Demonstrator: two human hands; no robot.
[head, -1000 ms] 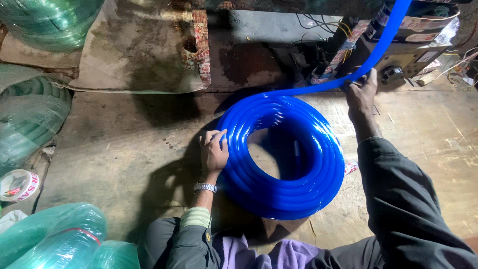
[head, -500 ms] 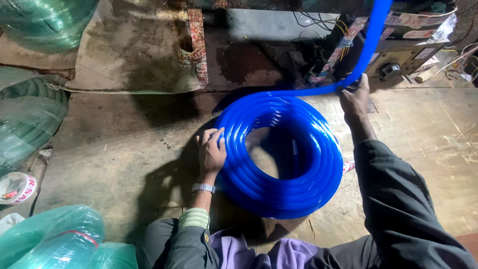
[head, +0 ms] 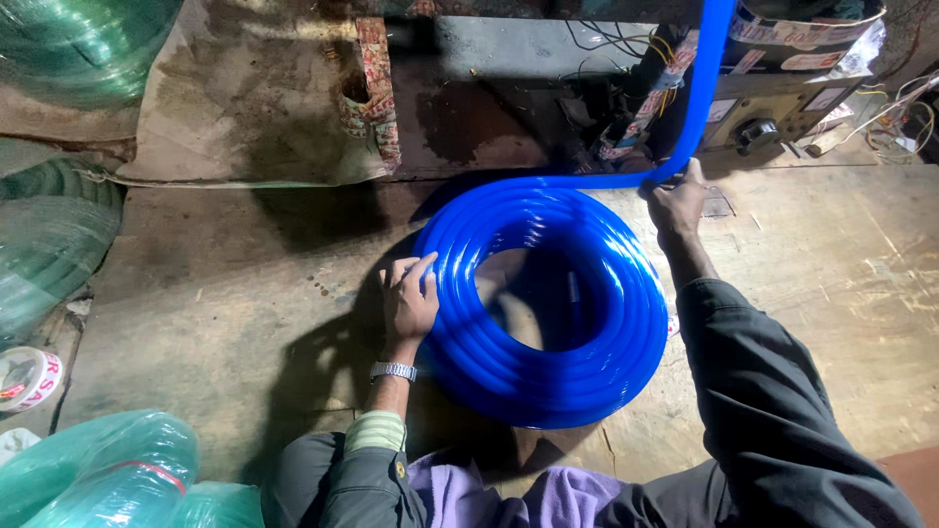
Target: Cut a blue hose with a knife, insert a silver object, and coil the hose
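The left hand (head: 409, 298) is laid open against the blue hose coil (head: 548, 303), while its loose run is gripped by the right hand (head: 677, 200).

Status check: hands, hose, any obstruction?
Left hand flat on blue hose coil. Right hand grips the incoming hose run. No obstruction seen on the floor.
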